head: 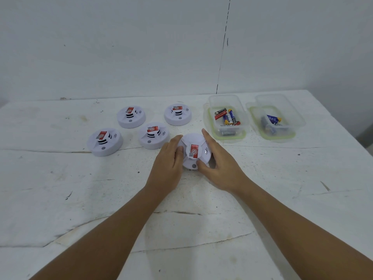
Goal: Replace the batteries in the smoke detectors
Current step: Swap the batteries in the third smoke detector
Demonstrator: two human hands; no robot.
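A round white smoke detector point(194, 142) with a red label on its raised centre sits on the table between my hands. My left hand point(169, 158) holds its left rim, fingers curled round the edge. My right hand point(219, 160) grips its right rim, thumb on the near edge and fingers along the far side. Several more white smoke detectors stand to the left: one point(105, 141), one point(131, 117), one point(153, 136) and one point(177, 114). A clear box of red and blue batteries point(227, 118) stands to the right.
A second clear box point(275, 120) with a few blue batteries stands at the far right. Both boxes rest on green-edged lids. The white table point(181, 219) is scuffed and cracked, with a white wall point(141, 47) behind it and its right edge near the boxes.
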